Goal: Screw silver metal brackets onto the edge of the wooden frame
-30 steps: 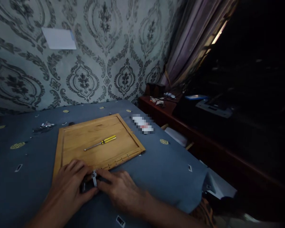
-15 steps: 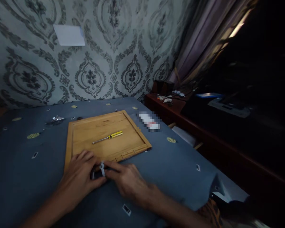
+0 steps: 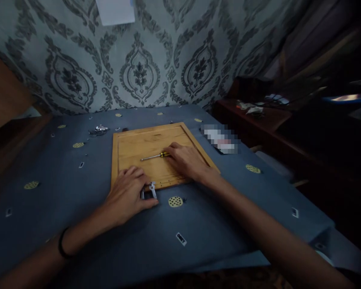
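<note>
One screwdriver handle (image 3: pixel 164 154) lies partly under right fingers (image 3: pixel 175 148).

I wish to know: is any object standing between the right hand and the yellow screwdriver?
Nothing visible does: the right hand covers part of the handle of the screwdriver, above the wooden panel. The left hand is at the panel's near edge, not between them.

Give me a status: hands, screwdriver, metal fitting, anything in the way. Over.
Left hand holding metal fitting at near edge of wooden panel. Right hand on screwdriver, grip partly hidden. Nothing visibly obstructing either hand.
</note>
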A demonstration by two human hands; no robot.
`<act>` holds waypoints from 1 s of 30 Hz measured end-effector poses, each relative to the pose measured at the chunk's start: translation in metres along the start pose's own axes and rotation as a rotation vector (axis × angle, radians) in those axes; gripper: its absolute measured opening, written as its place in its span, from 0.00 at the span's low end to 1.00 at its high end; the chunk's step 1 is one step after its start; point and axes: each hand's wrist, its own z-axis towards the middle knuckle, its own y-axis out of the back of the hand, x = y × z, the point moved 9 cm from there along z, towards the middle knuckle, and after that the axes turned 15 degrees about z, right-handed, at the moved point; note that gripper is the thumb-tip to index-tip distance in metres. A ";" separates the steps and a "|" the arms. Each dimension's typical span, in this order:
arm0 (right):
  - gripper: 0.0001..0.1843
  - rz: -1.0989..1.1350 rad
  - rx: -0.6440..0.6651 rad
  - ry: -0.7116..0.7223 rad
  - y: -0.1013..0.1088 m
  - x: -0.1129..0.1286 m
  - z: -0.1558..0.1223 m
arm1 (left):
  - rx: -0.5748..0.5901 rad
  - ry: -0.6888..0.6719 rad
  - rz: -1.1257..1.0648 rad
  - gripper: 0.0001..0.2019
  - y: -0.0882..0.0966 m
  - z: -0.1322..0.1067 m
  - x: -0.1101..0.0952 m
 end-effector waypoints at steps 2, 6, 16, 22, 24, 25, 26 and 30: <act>0.19 -0.011 0.015 -0.004 -0.006 -0.004 0.003 | -0.010 -0.012 0.009 0.16 0.000 0.000 0.000; 0.18 0.012 -0.035 0.009 -0.006 -0.013 -0.001 | -0.005 -0.015 -0.001 0.17 -0.001 0.000 0.000; 0.11 0.735 -0.476 0.062 0.034 -0.038 -0.018 | -0.020 -0.027 -0.005 0.18 -0.001 -0.001 0.000; 0.12 1.318 -0.562 0.045 0.034 -0.046 -0.018 | -0.001 -0.022 -0.018 0.17 -0.002 -0.001 0.001; 0.12 1.363 -0.588 0.077 0.042 -0.042 -0.020 | 0.001 -0.024 -0.018 0.18 -0.003 -0.001 0.001; 0.12 1.371 -0.599 0.097 0.047 -0.037 -0.021 | -0.003 -0.024 -0.017 0.18 -0.003 -0.001 0.001; 0.12 1.365 -0.613 0.123 0.054 -0.030 -0.022 | -0.012 -0.025 -0.017 0.18 -0.003 -0.002 0.001; 0.10 1.216 -0.719 0.264 0.083 0.012 -0.036 | -0.042 -0.023 -0.022 0.17 -0.003 -0.003 0.001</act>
